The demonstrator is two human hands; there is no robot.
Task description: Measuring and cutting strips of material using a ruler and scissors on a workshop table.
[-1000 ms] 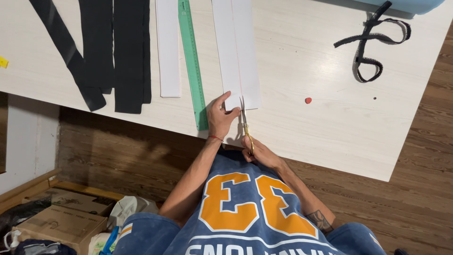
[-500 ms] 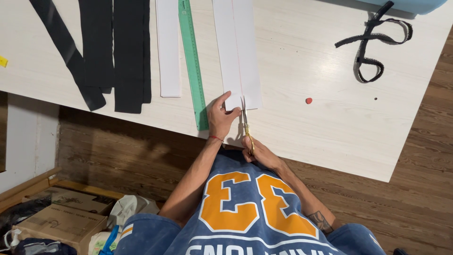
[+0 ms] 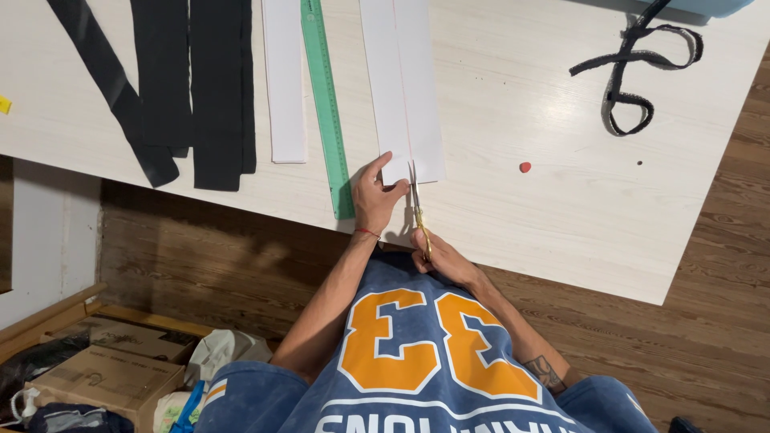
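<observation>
Little has moved since the earlier frames: your scissors (image 3: pixel 418 210) sit at the near end of the white sheet (image 3: pixel 401 88), blades just into its edge along the faint pink line. Your left hand (image 3: pixel 374 195) presses flat on the sheet's near corner, fingers spread. Your right hand (image 3: pixel 439 258) is curled around the scissor handles. Almost the whole line remains uncut. Beside the sheet lie a green ruler (image 3: pixel 324 96), a white strip (image 3: pixel 284 80) and black strips (image 3: pixel 192 88).
</observation>
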